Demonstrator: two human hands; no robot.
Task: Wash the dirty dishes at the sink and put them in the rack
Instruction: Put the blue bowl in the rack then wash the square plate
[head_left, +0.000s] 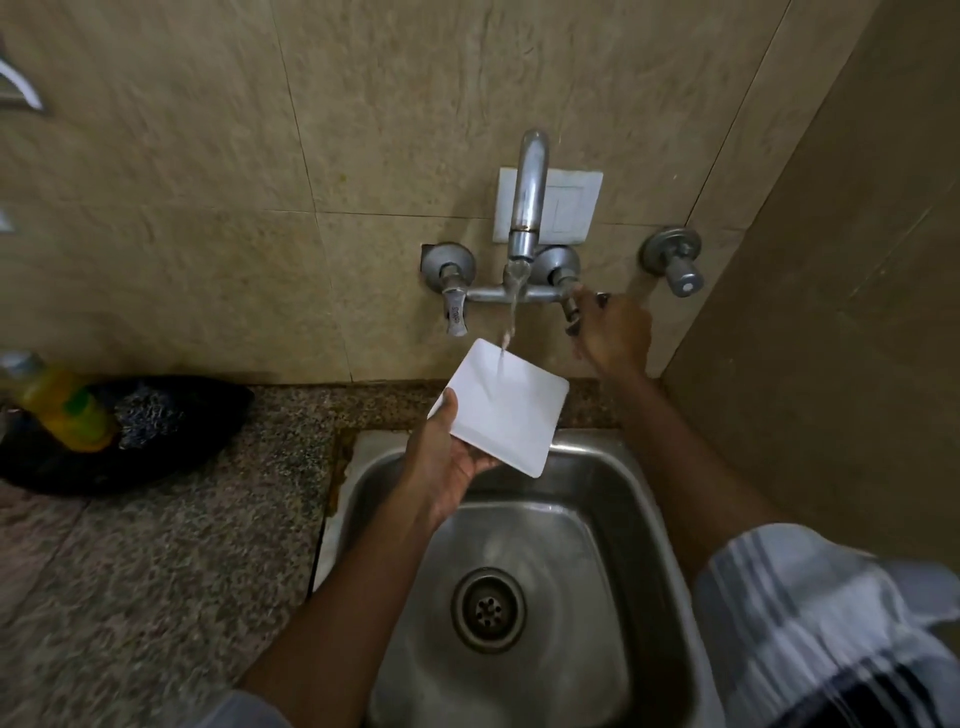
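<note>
My left hand (445, 467) grips a white square plate (511, 410) by its lower left edge and holds it tilted over the back of the steel sink (649, 499). Water runs from the wall faucet (527, 202) onto the plate's upper part. My right hand (613, 332) is closed around the faucet's right handle (571, 312), which it mostly hides. The left handle (456, 312) hangs free. The sink basin holds no dishes; its drain (488, 609) is open to view.
A speckled granite counter (182, 530) lies left of the sink. On it sits a black bowl (208, 415) with a scrubber (150, 415) and a yellow soap bottle (62, 410). A second tap (678, 265) sticks out at the right, near a side wall (831, 312).
</note>
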